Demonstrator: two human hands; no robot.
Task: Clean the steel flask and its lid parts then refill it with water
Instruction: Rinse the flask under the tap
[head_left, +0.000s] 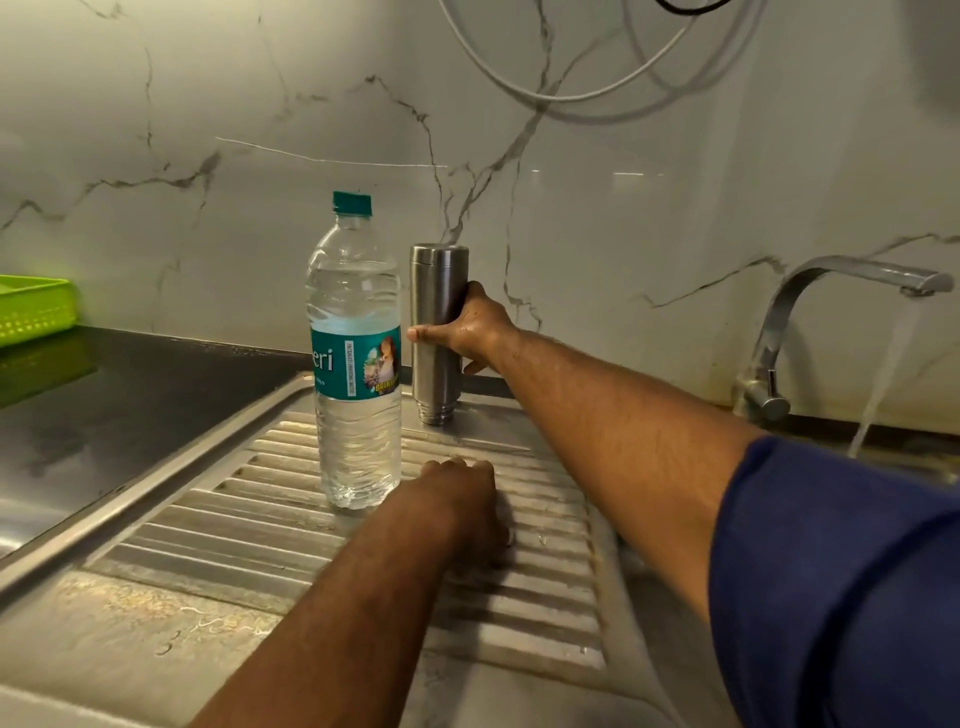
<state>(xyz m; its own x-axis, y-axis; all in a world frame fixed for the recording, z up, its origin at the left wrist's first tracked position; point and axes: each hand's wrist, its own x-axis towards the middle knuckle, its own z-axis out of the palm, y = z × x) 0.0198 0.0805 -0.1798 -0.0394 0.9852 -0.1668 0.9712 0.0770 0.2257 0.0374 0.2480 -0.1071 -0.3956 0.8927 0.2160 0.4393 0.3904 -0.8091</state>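
Observation:
The steel flask (435, 374) stands upside down at the back of the ribbed steel drainboard (249, 525), its threaded mouth on the steel and no lid on it. My right hand (475, 327) is wrapped around its middle from the right. Nearer to me, my left hand (467, 499) rests knuckles-up on the ribs beside the base of a plastic water bottle (356, 312); its fingers point away from me and I cannot see what lies under them. No lid parts are in view.
The capped bottle, nearly full, stands just left of the flask. At the right, the tap (831, 275) runs a stream of water (883, 374) into the sink. A green basket (31, 306) sits on the black counter (130, 389). White cables (571, 93) hang on the marble wall.

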